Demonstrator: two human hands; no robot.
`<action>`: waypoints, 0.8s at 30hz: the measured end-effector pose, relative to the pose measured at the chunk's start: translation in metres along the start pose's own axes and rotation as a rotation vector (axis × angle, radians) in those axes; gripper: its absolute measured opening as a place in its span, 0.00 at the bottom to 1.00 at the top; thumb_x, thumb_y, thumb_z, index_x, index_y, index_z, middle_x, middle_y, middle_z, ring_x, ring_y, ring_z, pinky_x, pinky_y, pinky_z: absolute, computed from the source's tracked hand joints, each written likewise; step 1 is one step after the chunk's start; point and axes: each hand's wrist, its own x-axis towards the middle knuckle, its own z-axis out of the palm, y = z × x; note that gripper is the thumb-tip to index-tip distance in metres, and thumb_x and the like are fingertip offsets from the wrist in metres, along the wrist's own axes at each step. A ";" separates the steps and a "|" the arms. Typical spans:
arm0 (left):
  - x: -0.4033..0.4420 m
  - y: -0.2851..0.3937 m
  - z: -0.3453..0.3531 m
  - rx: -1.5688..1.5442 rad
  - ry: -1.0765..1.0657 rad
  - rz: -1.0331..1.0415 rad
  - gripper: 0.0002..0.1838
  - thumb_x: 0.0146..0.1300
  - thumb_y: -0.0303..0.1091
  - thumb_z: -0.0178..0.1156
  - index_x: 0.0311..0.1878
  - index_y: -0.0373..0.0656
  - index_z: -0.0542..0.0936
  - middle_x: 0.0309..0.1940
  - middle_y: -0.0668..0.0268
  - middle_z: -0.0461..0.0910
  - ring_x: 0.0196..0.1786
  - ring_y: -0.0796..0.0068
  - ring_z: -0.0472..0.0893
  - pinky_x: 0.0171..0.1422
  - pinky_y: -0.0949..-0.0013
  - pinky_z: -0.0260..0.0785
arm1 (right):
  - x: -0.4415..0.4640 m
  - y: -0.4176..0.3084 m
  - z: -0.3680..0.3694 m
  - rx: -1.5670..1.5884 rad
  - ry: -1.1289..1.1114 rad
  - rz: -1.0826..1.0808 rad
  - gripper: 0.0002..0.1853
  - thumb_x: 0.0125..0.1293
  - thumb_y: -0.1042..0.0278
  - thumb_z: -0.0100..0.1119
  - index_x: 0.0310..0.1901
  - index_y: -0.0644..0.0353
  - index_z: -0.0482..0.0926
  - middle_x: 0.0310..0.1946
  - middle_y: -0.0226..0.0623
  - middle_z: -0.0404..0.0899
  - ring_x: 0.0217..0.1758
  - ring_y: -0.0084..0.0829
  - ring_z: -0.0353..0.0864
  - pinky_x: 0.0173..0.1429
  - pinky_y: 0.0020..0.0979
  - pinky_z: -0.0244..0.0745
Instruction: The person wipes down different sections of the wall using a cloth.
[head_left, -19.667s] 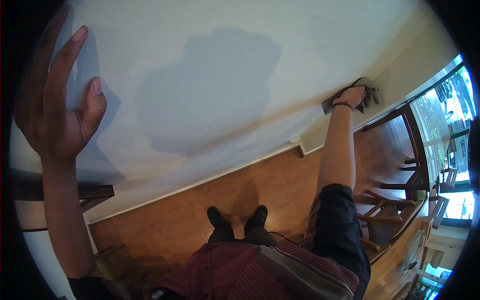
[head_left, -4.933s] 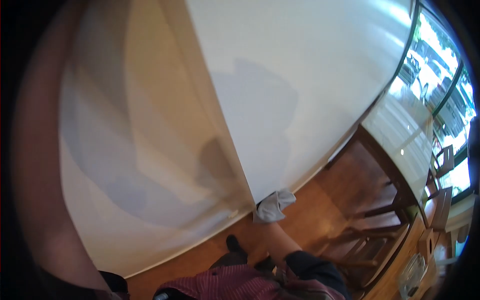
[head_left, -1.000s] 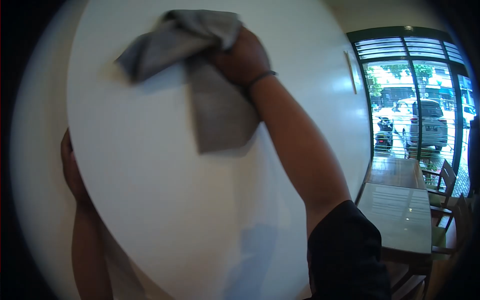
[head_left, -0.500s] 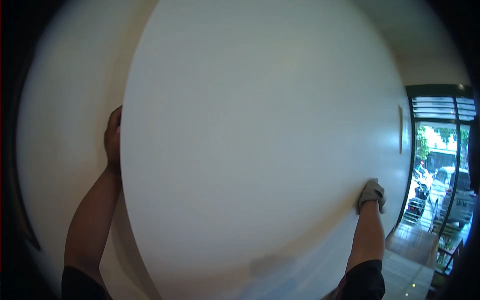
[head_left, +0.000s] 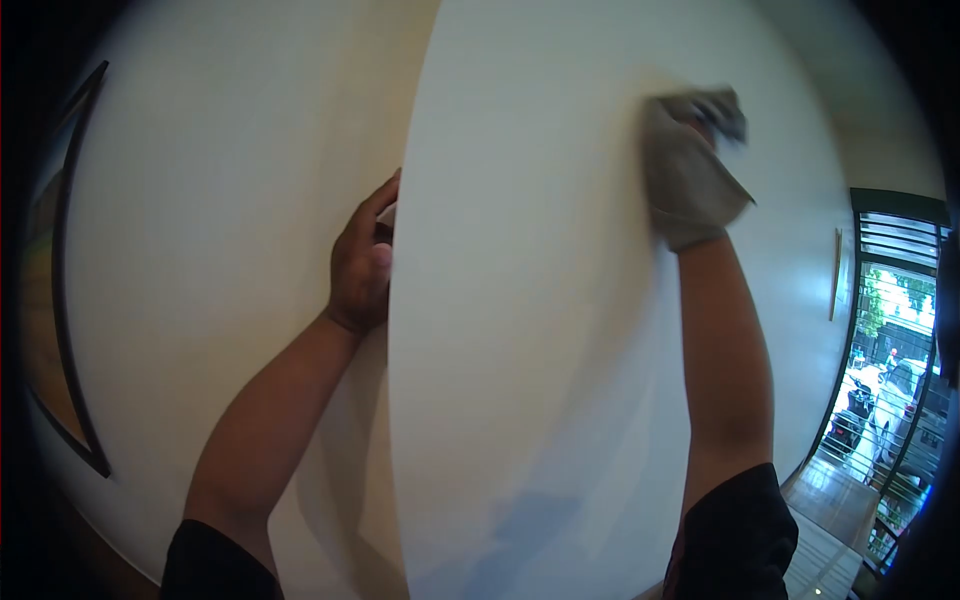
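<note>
A grey cloth [head_left: 690, 185] lies against the white wall [head_left: 520, 300] at the upper right, bunched around my right hand [head_left: 703, 135]. Most of that hand is hidden under the cloth, which is slightly blurred. Left of the wall's vertical edge, my left hand [head_left: 362, 262] rests at the corner with its fingers apart. Part of its fingertips is hidden by the edge, and nothing shows in it.
A dark-framed picture [head_left: 65, 270] hangs on the wall at the far left. At the right are a barred glass window [head_left: 890, 340], a narrow strip [head_left: 836, 275] on the wall and a pale tabletop [head_left: 825, 560] low down.
The cloth and my right hand have moved up the wall from low at the right. The view has turned left, so the corner and my left hand sit nearer the centre, and the framed picture shows more.
</note>
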 end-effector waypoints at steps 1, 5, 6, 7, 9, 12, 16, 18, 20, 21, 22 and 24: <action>0.002 0.007 0.002 0.013 0.017 0.000 0.39 0.78 0.61 0.41 0.74 0.33 0.69 0.70 0.47 0.75 0.68 0.55 0.79 0.71 0.60 0.70 | 0.023 -0.040 -0.008 0.145 -0.020 0.065 0.06 0.68 0.66 0.57 0.39 0.58 0.78 0.36 0.41 0.79 0.41 0.40 0.82 0.47 0.39 0.77; -0.004 0.008 0.000 -0.009 0.070 -0.003 0.30 0.77 0.46 0.44 0.71 0.31 0.72 0.67 0.46 0.77 0.70 0.53 0.78 0.76 0.59 0.67 | 0.080 -0.166 -0.006 0.320 0.161 -0.072 0.19 0.68 0.48 0.59 0.39 0.57 0.87 0.37 0.44 0.85 0.45 0.48 0.85 0.50 0.49 0.79; -0.007 0.005 -0.002 -0.009 0.074 -0.015 0.28 0.77 0.43 0.46 0.69 0.30 0.73 0.67 0.46 0.78 0.70 0.52 0.78 0.76 0.58 0.67 | 0.083 -0.190 -0.014 0.424 0.190 -0.122 0.26 0.68 0.43 0.61 0.48 0.62 0.85 0.50 0.54 0.85 0.53 0.54 0.84 0.58 0.50 0.79; -0.021 -0.027 -0.011 -0.150 0.023 -0.125 0.28 0.77 0.42 0.47 0.70 0.30 0.73 0.66 0.46 0.78 0.70 0.51 0.78 0.76 0.57 0.67 | 0.089 -0.210 -0.075 0.554 -0.251 -0.070 0.27 0.74 0.50 0.55 0.64 0.61 0.79 0.65 0.57 0.77 0.73 0.51 0.74 0.75 0.47 0.67; -0.028 -0.041 -0.005 -0.231 0.031 -0.210 0.27 0.77 0.40 0.47 0.70 0.31 0.72 0.66 0.46 0.78 0.70 0.49 0.77 0.76 0.56 0.67 | 0.078 -0.211 -0.055 0.620 -0.087 -0.210 0.25 0.68 0.54 0.60 0.62 0.58 0.80 0.67 0.49 0.77 0.73 0.47 0.72 0.77 0.46 0.64; -0.031 -0.075 -0.017 0.458 0.040 0.323 0.28 0.80 0.38 0.47 0.76 0.31 0.65 0.73 0.46 0.69 0.77 0.49 0.68 0.81 0.54 0.60 | 0.072 -0.195 -0.063 0.639 -0.190 -0.415 0.23 0.63 0.59 0.65 0.59 0.54 0.83 0.62 0.41 0.80 0.70 0.45 0.74 0.77 0.46 0.64; -0.010 -0.033 -0.001 0.654 0.167 0.385 0.27 0.80 0.37 0.47 0.74 0.29 0.67 0.72 0.48 0.72 0.75 0.52 0.71 0.80 0.55 0.62 | 0.041 -0.142 -0.094 0.677 -0.258 -0.291 0.19 0.63 0.63 0.65 0.55 0.55 0.85 0.59 0.42 0.82 0.66 0.46 0.77 0.75 0.47 0.67; -0.015 -0.024 -0.004 -0.308 0.111 -0.207 0.28 0.82 0.39 0.43 0.77 0.31 0.63 0.75 0.49 0.68 0.76 0.55 0.69 0.80 0.55 0.61 | 0.026 -0.104 -0.085 0.674 -0.211 -0.174 0.18 0.64 0.64 0.64 0.54 0.57 0.85 0.58 0.44 0.83 0.65 0.48 0.79 0.73 0.48 0.70; -0.018 -0.026 -0.005 -0.457 0.064 -0.252 0.39 0.78 0.57 0.48 0.78 0.32 0.63 0.73 0.50 0.70 0.74 0.57 0.71 0.79 0.56 0.64 | 0.015 -0.052 -0.053 0.581 -0.208 -0.066 0.18 0.65 0.64 0.63 0.55 0.59 0.85 0.56 0.47 0.84 0.63 0.51 0.80 0.71 0.48 0.72; -0.017 -0.019 -0.004 -0.446 0.032 -0.214 0.39 0.78 0.58 0.47 0.77 0.33 0.64 0.71 0.52 0.72 0.72 0.58 0.73 0.78 0.57 0.65 | 0.006 -0.030 -0.055 0.652 -0.201 0.051 0.18 0.67 0.64 0.62 0.55 0.60 0.84 0.52 0.51 0.85 0.60 0.54 0.81 0.70 0.47 0.73; -0.017 -0.013 -0.003 -0.434 -0.003 -0.177 0.39 0.79 0.60 0.45 0.76 0.34 0.66 0.69 0.53 0.75 0.70 0.58 0.75 0.77 0.58 0.66 | -0.008 -0.001 -0.044 0.559 -0.205 0.177 0.20 0.69 0.59 0.62 0.58 0.60 0.83 0.59 0.51 0.82 0.65 0.53 0.78 0.74 0.48 0.69; -0.019 -0.011 0.001 -0.492 0.025 -0.205 0.39 0.79 0.61 0.44 0.76 0.36 0.67 0.68 0.54 0.75 0.70 0.60 0.75 0.76 0.58 0.67 | -0.043 0.103 0.023 0.283 -0.076 0.226 0.26 0.68 0.43 0.62 0.54 0.58 0.83 0.52 0.56 0.84 0.56 0.59 0.82 0.61 0.52 0.77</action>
